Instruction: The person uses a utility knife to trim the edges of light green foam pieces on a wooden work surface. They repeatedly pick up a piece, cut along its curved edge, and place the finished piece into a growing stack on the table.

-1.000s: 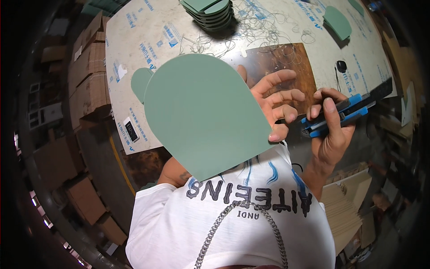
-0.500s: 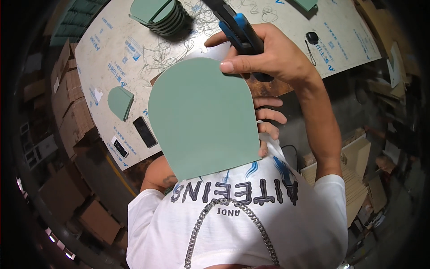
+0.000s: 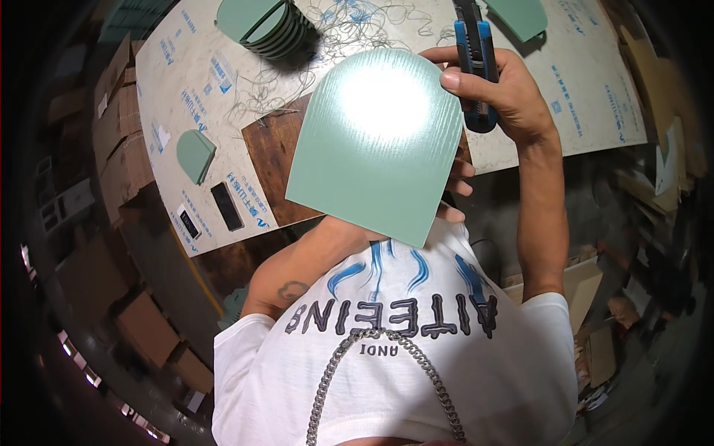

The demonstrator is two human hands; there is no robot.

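Note:
My left hand [image 3: 455, 186] holds a pale green arch-shaped panel [image 3: 379, 141] from behind, with only its fingertips showing past the panel's right edge. The panel is tilted up toward me and catches a bright glare near its rounded top. My right hand [image 3: 500, 97] is shut on a blue and black utility knife [image 3: 476, 56], held against the panel's upper right edge.
The work table [image 3: 587, 89] is covered in white printed film. A stack of green arch panels [image 3: 264, 26] stands at its far side among thin curled trimmings [image 3: 349, 22]. More green pieces lie at the left [image 3: 195, 154] and far right [image 3: 520, 16]. A dark wooden board [image 3: 271, 160] and a black phone [image 3: 227, 206] rest nearby. Cardboard boxes [image 3: 119, 134] line the left.
The green panel has been turned and lifted a little higher. My right hand with the knife has slid from the panel's top to its upper right edge.

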